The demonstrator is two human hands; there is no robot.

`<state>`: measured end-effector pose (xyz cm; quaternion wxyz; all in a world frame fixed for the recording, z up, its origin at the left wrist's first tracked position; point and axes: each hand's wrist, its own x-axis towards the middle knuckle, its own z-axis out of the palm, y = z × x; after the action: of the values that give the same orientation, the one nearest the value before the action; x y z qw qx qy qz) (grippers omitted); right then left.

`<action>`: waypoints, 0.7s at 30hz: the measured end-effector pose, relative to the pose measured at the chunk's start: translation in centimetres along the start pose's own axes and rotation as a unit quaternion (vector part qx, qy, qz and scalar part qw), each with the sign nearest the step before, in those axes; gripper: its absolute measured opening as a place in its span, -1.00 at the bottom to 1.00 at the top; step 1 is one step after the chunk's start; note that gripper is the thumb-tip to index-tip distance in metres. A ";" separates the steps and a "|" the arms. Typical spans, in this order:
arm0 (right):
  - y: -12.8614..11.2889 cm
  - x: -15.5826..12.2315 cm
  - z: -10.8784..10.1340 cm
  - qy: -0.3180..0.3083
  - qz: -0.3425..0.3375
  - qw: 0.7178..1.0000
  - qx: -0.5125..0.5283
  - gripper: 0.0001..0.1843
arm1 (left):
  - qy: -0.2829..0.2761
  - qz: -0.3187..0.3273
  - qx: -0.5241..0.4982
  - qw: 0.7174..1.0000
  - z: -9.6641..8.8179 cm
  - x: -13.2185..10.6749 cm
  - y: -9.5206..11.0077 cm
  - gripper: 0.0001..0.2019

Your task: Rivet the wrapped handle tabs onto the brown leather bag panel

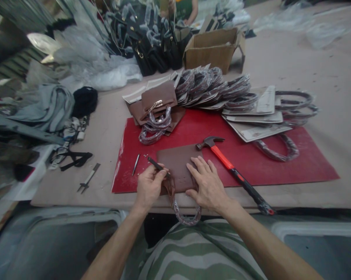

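My left hand (148,186) pinches a thin dark punch tool (155,163), fingers closed around its lower end, and the tool's long axis slants up and away to my left, its near end right at the left edge of the brown leather panel (177,163). The panel lies flat on the red mat (280,163) at the near edge of the table (323,77), straight ahead of me, with its wrapped handle (187,216) hanging off the edge toward my striped shirt. My right hand (207,186) lies open and flat on the panel's right half, fingers spread and pointing away from me, gripping nothing, only pressing it down. So the tool sits just left of the panel, and the left hand is the nearer one to that edge. The hammer (232,169) lies just right of my right hand, its orange-and-black shaft running diagonally toward me, head by the panel's far corner. A small metal pin (136,164) rests on the mat left of my left hand.
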<state>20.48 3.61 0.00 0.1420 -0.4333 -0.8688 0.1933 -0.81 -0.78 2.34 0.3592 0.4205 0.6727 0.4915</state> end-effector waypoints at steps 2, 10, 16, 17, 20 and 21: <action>0.0 0.0 0.0 0.002 -0.001 1.000 -0.002 -0.06 | -0.030 0.017 -0.013 0.999 1.2 -1.0 -0.1 -0.72; 0.0 -0.4 0.3 0.011 -0.003 1.000 0.005 -0.08 | 0.000 0.061 -0.002 0.998 2.4 -1.7 -1.4 -0.83; 0.0 -0.2 0.2 0.009 -0.002 1.000 0.009 -0.08 | 0.034 0.039 -0.024 0.998 3.1 -1.3 -1.2 -0.79; 0.0 -0.2 0.2 0.009 -0.002 1.000 0.009 -0.08 | 0.041 0.042 -0.021 0.998 3.2 -1.4 -1.2 -0.79; 0.0 -0.3 0.1 0.007 -0.001 1.000 0.011 -0.07 | 0.040 0.091 0.024 0.995 3.5 -1.7 -1.4 -0.78; 0.0 -0.4 0.1 0.006 0.000 1.000 0.011 -0.06 | 0.031 0.112 0.042 0.992 3.4 -1.7 -1.5 -0.78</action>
<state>20.66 3.31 -0.12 0.1520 -0.4325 -0.8658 0.2006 2.56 -1.41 0.12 0.2627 0.4924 0.6525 0.5126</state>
